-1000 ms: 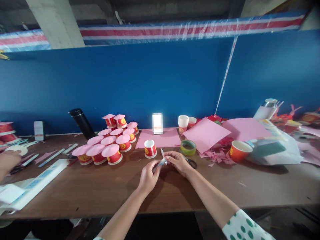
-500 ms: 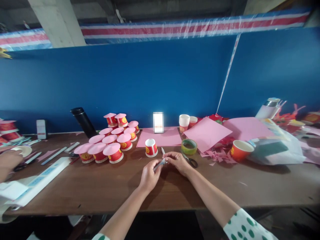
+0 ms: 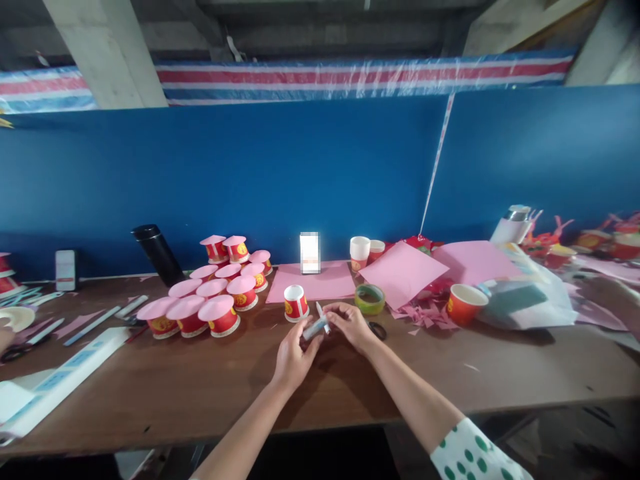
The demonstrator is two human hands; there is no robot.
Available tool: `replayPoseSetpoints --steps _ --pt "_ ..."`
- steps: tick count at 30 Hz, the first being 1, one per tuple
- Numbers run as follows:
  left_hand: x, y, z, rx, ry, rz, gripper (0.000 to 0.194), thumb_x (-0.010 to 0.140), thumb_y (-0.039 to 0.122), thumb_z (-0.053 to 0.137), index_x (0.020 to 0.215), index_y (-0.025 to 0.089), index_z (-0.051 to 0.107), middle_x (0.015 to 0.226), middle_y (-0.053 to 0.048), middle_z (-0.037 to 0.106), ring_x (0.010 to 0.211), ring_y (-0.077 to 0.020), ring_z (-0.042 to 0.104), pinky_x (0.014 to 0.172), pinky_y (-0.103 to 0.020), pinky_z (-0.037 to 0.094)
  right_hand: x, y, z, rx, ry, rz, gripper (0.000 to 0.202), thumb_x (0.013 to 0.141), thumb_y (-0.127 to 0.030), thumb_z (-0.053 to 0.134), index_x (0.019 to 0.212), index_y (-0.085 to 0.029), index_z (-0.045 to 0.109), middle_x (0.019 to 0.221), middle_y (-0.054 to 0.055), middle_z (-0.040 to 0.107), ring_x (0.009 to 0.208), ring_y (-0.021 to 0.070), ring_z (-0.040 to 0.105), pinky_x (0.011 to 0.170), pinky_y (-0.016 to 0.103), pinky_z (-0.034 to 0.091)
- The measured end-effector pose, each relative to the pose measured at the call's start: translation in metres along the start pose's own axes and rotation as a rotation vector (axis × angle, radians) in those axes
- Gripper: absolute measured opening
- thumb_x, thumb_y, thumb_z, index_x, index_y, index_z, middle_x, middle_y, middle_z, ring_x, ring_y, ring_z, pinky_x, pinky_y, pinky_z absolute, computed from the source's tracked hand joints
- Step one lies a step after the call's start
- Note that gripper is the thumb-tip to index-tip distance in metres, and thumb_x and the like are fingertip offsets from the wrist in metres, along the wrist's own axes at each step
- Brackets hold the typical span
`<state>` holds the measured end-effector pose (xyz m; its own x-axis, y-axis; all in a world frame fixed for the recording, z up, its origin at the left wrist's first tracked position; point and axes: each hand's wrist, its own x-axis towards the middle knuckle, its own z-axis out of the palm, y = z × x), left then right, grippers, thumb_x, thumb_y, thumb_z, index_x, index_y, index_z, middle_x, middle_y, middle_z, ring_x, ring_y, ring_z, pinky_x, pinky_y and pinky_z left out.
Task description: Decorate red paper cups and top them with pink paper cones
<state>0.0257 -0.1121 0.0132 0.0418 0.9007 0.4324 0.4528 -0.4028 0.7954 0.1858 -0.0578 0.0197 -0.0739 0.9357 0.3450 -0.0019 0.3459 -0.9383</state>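
Between the thumb and fingers of my left hand (image 3: 294, 355) is a small pale glue tube (image 3: 313, 329), held at a slant. My right hand (image 3: 350, 325) meets it at the tube's upper end, its fingers closed on a slim white pointed piece (image 3: 320, 309) that looks like a cap. Just beyond my left fingertips stands a red-and-white paper cup (image 3: 296, 305), open side up. To the left, several red cups (image 3: 220, 317) wear pink cone-shaped paper tops. A pair of scissors (image 3: 377, 330) lies partly hidden behind my right hand.
A phone (image 3: 310, 257) stands at the back by pink paper (image 3: 280, 287). Rightward are a roll of tape (image 3: 369, 300), pink scraps (image 3: 425, 316) and an orange cup (image 3: 465, 305). A black bottle (image 3: 159, 257) leans at left, above a power strip (image 3: 70, 380). Other people's hands show at both edges.
My view has shifted a little to the right. The tube shows more fully between my hands, with the white pointed piece crossing its upper end. At far left, another person's hand has drawn back.
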Motion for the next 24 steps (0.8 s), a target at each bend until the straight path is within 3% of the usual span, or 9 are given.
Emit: replayPoseSetpoints --steps 2,6,10,16,24 --pt "0.000 -0.001 0.001 -0.029 0.033 -0.026 0.047 0.077 0.038 0.056 0.120 0.018 0.048 0.112 -0.012 0.060 0.086 -0.0203 0.064 0.068 -0.030 0.053 0.009 -0.001 -0.013 -0.073 0.191 -0.048 0.033 0.071 -0.046 0.062 0.085 -0.016 0.065 0.077 0.006 0.066 0.062 0.0154 0.058 0.056 0.027 0.047" --pt "0.000 -0.005 0.003 -0.057 0.064 -0.042 0.042 0.080 0.038 0.052 0.115 0.016 0.049 0.104 -0.012 0.062 0.080 -0.0181 0.064 0.064 -0.029 0.053 0.021 -0.001 -0.051 -0.270 0.495 -0.057 0.035 0.081 -0.042 0.046 0.097 -0.014 0.058 0.091 0.011 0.063 0.074 0.0188 0.057 0.067 0.032 0.046" --pt "-0.001 -0.006 0.002 -0.036 0.054 -0.028 0.041 0.081 0.038 0.050 0.116 0.017 0.049 0.105 -0.012 0.061 0.079 -0.0171 0.063 0.065 -0.029 0.053 0.023 0.004 -0.076 -0.520 0.645 -0.020 0.026 0.079 -0.029 0.045 0.095 -0.014 0.059 0.096 0.013 0.062 0.088 0.0236 0.054 0.078 0.035 0.039" --pt "-0.003 -0.008 0.002 0.021 0.047 0.001 0.035 0.083 0.036 0.047 0.112 0.017 0.050 0.105 -0.011 0.060 0.079 -0.0163 0.061 0.066 -0.030 0.053 0.019 0.011 -0.075 -0.804 0.564 0.028 0.019 0.077 -0.024 0.048 0.086 -0.016 0.064 0.088 0.010 0.064 0.080 0.0219 0.054 0.071 0.031 0.035" --pt "-0.003 -0.007 0.001 0.046 0.049 -0.010 0.029 0.084 0.035 0.046 0.106 0.017 0.053 0.106 -0.010 0.059 0.077 -0.0149 0.060 0.063 -0.028 0.051 0.014 0.009 -0.070 -1.226 0.324 -0.142 0.024 0.079 -0.041 0.055 0.088 -0.022 0.066 0.096 0.005 0.064 0.090 0.0225 0.050 0.073 0.029 0.033"
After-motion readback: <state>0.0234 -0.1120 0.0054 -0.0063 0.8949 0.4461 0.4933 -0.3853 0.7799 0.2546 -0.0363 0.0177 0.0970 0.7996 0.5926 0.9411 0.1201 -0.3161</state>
